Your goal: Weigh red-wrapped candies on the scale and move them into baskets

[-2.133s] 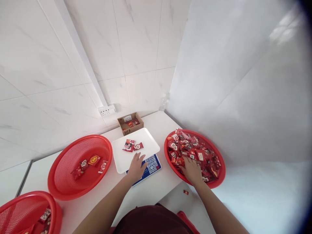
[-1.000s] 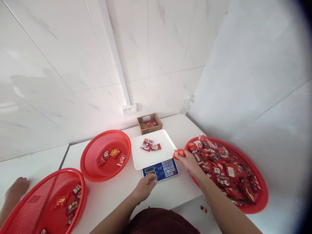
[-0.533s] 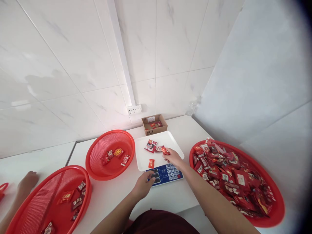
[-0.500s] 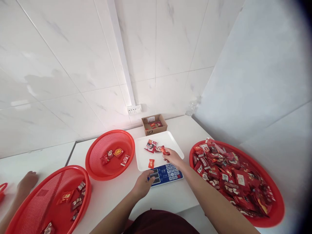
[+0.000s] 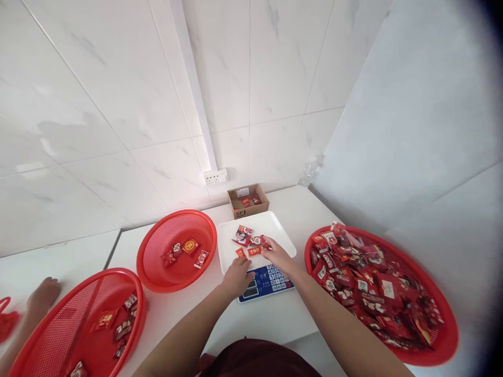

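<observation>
Dark maroon garment (image 5: 253,360), bare forearms (image 5: 188,330), bare left hand (image 5: 236,278) and right hand (image 5: 277,257).

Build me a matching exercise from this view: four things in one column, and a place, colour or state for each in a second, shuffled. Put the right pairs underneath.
Column one
1. Left hand
2. Cardboard box
3. Red basket on the far right
4. Scale panel

Column two
A. Heaped with wrapped packets
B. Blue, with number keys
C. At the near edge of the white tray
D. Brown, just beyond the far edge of the white tray

Right pairs
1-C, 2-D, 3-A, 4-B
</observation>
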The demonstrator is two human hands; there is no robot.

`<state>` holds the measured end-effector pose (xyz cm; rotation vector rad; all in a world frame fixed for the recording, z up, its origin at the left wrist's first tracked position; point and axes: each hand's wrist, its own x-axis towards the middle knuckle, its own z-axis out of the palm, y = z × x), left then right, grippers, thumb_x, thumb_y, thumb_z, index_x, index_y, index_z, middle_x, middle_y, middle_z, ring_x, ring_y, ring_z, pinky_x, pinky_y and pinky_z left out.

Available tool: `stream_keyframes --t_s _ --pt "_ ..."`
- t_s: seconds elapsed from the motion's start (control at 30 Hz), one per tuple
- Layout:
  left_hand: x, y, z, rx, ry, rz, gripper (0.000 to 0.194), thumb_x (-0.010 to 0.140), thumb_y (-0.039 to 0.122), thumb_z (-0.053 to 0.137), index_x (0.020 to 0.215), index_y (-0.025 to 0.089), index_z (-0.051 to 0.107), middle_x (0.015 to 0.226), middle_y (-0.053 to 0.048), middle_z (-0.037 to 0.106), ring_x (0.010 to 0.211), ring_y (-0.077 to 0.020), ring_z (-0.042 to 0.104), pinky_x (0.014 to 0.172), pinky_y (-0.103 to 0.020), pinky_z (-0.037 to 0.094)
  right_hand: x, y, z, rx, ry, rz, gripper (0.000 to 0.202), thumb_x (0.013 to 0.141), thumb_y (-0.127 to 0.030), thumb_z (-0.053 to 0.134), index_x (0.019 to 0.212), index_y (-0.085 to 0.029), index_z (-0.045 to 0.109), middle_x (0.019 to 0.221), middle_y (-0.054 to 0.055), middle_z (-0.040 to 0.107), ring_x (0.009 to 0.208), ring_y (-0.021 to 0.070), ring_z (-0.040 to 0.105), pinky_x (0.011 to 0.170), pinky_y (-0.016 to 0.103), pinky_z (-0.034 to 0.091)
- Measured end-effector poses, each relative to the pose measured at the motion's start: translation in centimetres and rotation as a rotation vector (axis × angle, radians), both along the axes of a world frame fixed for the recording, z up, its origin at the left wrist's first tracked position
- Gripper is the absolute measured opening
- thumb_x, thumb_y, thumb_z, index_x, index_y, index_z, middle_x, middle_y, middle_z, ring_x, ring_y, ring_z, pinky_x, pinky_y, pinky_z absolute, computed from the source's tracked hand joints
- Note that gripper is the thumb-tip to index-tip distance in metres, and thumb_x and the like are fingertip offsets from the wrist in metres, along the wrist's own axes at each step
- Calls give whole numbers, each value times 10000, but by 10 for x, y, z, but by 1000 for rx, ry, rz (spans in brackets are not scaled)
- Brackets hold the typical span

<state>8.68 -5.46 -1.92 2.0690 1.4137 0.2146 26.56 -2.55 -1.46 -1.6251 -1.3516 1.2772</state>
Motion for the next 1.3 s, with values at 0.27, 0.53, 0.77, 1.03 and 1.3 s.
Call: stream_keyframes --t_s 0.27,0.53,0.77,1.03,1.3 --pt "-7 -4 2 0 -91 103 400 822 317 480 1200 206 553 1385 -84 457 1317 -244 343 1084 -444 298 16 -19 -7 139 -144 16 514 753 -195 445 1263 -235 496 1358 54 486 1225 199 475 959 356 445" --pt "-38 -50 -3 14 -219 220 300 837 357 456 1043 235 637 1166 -71 630 1130 -217 547 1016 -404 408 111 -83 -34 253 -667 -187 425 812 -261 399 1199 -142 526 1269 141 540 1220 248 449 1051 430 325" --pt "-34 -64 10 -9 -226 191 291 827 364 452 1009 254 650 1104 -50 665 1073 -221 582 971 -390 449 143 -113 -43 -35 -886 -77 479 804 -218 445 1275 -127 459 1242 152 555 1160 264 502 981 383 364" --pt "-19 -69 19 -41 -232 103 278 836 341 446 1019 253 635 1115 -47 653 1059 -202 586 949 -344 454 142 -107 -27 -179 -820 -133 367 822 -268 448 1163 -150 516 1179 133 577 1047 243 573 846 328 421" --pt "-22 -75 16 -67 -225 86 279 836 337 451 1031 248 630 1112 -52 655 1061 -207 589 952 -346 452 133 -101 -28 35 -792 -106 561 787 -175 443 1346 -211 412 1380 122 411 1240 242 425 987 370 358"
